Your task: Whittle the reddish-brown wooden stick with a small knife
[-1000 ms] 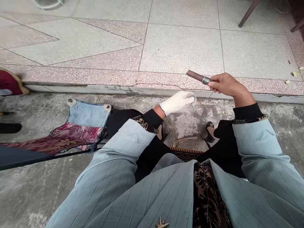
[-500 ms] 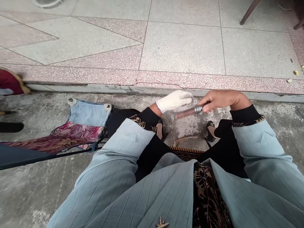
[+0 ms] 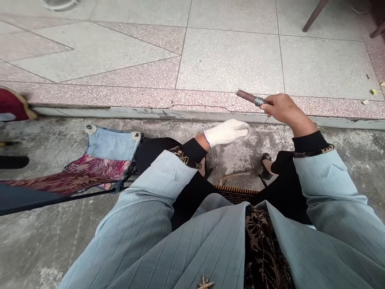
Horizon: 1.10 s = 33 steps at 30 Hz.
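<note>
My right hand (image 3: 282, 108) grips the near end of a short brown stick (image 3: 246, 96). Silvery wire (image 3: 258, 101) is wound round the stick just beyond my fingers, and the free end points up and left over the edge of the step. A thin strand seems to hang under the hand. My left hand (image 3: 226, 133), in a white knitted glove, is closed with its fingers curled together below and left of the stick. Whatever is inside the glove's grip is hidden. The two hands are apart.
The raised tiled step (image 3: 204, 100) runs across in front of me. A folding chair (image 3: 111, 144) with denim and floral cloth stands at left. Between my feet lies a bent wooden stick (image 3: 234, 176). A red shoe (image 3: 15, 105) shows at far left, a furniture leg (image 3: 314, 16) at upper right.
My right hand swung the stick down and left beside the glove, then back up and right to nearly the same place. My left hand shifted only slightly.
</note>
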Available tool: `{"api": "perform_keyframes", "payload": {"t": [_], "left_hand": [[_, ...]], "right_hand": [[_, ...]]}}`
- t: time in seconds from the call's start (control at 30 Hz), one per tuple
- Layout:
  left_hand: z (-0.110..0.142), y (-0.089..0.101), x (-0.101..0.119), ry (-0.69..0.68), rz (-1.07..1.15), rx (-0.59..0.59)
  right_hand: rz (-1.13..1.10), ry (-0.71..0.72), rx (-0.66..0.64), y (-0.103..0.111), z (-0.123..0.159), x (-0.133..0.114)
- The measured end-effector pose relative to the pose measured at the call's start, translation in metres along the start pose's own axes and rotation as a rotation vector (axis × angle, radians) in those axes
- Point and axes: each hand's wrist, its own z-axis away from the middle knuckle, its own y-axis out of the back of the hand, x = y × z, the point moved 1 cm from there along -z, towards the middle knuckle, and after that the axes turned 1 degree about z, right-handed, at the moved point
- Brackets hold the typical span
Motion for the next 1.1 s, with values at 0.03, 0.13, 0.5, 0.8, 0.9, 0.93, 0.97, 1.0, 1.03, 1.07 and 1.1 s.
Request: {"api": "perform_keyframes", "payload": {"t": [0.03,0.13,0.5,0.8,0.9,0.93,0.97,1.0,1.03,1.07,1.1], "left_hand": [[0.0,-0.001,-0.002,0.011,-0.057,-0.005],[-0.001,-0.003,-0.008,0.042,-0.187,-0.014],[0.0,0.018,-0.01,0.089,-0.288,0.065],[-0.002,0.011,-0.02,0.07,0.3,0.068],[-0.003,0.007,-0.012,0.048,0.384,0.105],[-0.003,0.007,-0.009,0.046,0.35,0.114],[-0.003,0.007,-0.007,0.049,0.293,0.117],[-0.003,0.008,-0.005,0.054,0.224,0.118],[-0.002,0.008,-0.004,0.06,0.153,0.117],[-0.002,0.008,-0.003,0.066,0.087,0.115],[-0.002,0.007,-0.003,0.072,0.028,0.109]], "right_hand": [[0.11,0.006,-0.031,-0.002,-0.001,-0.001],[0.372,0.02,-0.214,-0.01,-0.001,-0.006],[0.183,0.275,-0.915,-0.034,0.012,-0.02],[-0.586,0.268,-0.388,0.013,0.025,-0.014],[-0.629,0.166,-0.033,0.017,0.02,-0.007],[-0.588,0.137,0.009,0.015,0.016,-0.004],[-0.527,0.106,0.023,0.012,0.012,-0.003],[-0.448,0.074,0.019,0.008,0.008,-0.002],[-0.353,0.044,0.011,0.004,0.004,-0.001],[-0.245,0.021,0.0,0.0,0.001,-0.001],[-0.125,0.009,-0.019,-0.003,-0.001,-0.002]]}}
